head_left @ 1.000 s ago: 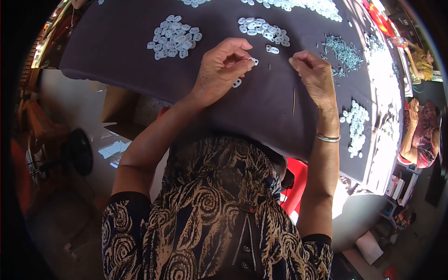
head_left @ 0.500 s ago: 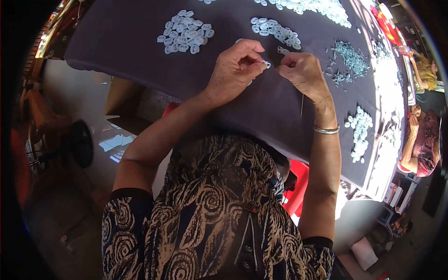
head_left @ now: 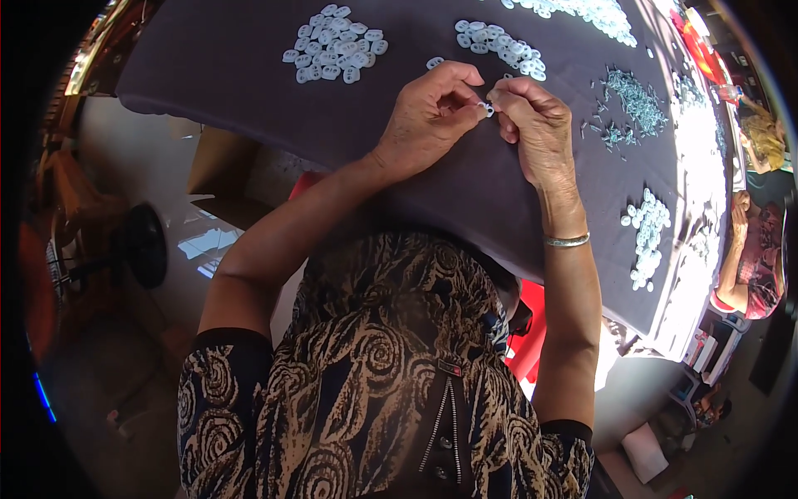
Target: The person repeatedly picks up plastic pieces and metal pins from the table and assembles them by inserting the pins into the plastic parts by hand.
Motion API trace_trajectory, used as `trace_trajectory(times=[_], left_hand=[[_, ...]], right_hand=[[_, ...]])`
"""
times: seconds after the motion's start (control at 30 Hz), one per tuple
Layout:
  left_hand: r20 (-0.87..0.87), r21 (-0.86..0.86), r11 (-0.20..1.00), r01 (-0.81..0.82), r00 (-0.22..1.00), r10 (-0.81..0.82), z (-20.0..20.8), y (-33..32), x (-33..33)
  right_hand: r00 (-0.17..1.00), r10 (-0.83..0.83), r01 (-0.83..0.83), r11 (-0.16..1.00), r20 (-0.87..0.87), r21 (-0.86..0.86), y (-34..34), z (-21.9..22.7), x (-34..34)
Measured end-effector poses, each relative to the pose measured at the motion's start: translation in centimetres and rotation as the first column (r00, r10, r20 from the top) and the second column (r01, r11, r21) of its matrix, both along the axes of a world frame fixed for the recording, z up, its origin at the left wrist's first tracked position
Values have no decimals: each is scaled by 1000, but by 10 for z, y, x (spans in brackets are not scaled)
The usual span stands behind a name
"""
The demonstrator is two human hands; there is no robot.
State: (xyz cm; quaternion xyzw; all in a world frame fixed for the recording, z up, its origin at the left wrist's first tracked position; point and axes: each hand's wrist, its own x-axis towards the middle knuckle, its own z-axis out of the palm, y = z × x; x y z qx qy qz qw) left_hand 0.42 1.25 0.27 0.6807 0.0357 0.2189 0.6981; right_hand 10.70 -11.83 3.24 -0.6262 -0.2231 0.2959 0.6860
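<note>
1. The right hand [head_left: 536,121] has come in to the left hand [head_left: 428,116], so both now meet at one small white piece [head_left: 488,109].
2. The left pinches it between thumb and forefinger above the table [head_left: 224,66]; the right's fingertips are narrowed beside it, whether gripping anything I cannot tell.
3. Both forearms [head_left: 312,204] reach forward, elbows bent, hands turned inward.

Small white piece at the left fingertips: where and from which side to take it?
The small white piece is probably best pinched by the rim of its exposed right end, coming from the right: the left hand covers its left part, and the right hand is on the open side. Whether the right fingertips touch it is unclear.
</note>
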Motion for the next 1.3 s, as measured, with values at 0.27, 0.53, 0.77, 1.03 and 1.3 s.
trace_trajectory(times=[0.27, 0.53, 0.77, 1.03, 1.3], left_hand=[[16, -9, 1000, 4, 1000, -4, -1, 1, 0], [6, 4, 1000, -1, 1000, 1, -1, 1, 1], [-11, -8, 1000, -4, 1000, 4, -1, 0, 1], [2, -2, 1000, -12, 1000, 12, -2, 0, 2], [-5, -3, 1000, -25, 1000, 25, -4, -1, 1]], right_hand=[[999, 28, -29, 999, 27, 25, 0, -1, -3], [997, 31, -32, 999, 72, 19, 0, -4, 0], [995, 27, -26, 1000, 94, -11, 0, -3, 1], [966, 37, -23, 998, 256, -56, 0, -4, 2], [859, 2, 44, 996, 512, -77, 3, -4, -2]])
